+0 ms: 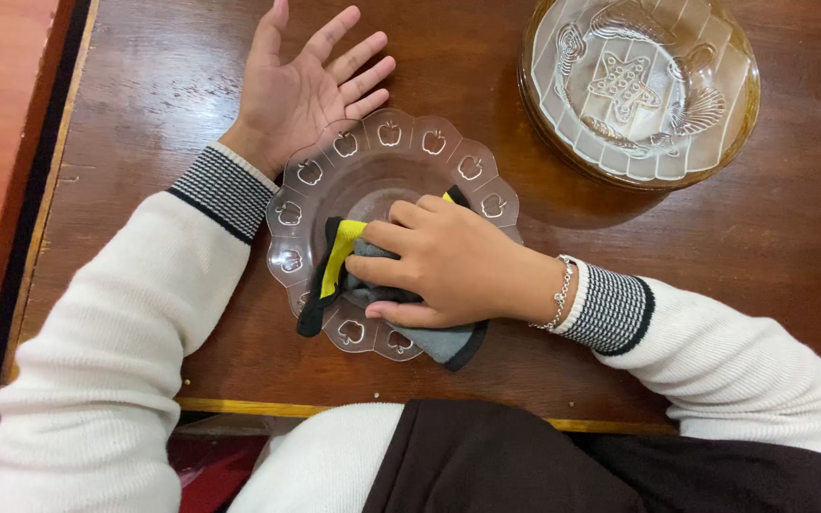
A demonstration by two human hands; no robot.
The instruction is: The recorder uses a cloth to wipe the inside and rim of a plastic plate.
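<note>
Clear glossy glass plate (372,161), soft cloth (444,342), polished wood table (144,114)

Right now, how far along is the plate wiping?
In hand: the right hand presses a grey and yellow cloth into the scalloped clear glass plate; the left hand lies palm up under its rim. Done: cannot tell, since nothing marks wiped from unwiped glass. Possibly left: a stack of glass plates sits untouched at the table's far right.

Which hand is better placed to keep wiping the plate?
Right. The right hand already presses the cloth onto the glass plate. The left hand lies open, palm up, beside the rim, holding nothing.
</note>
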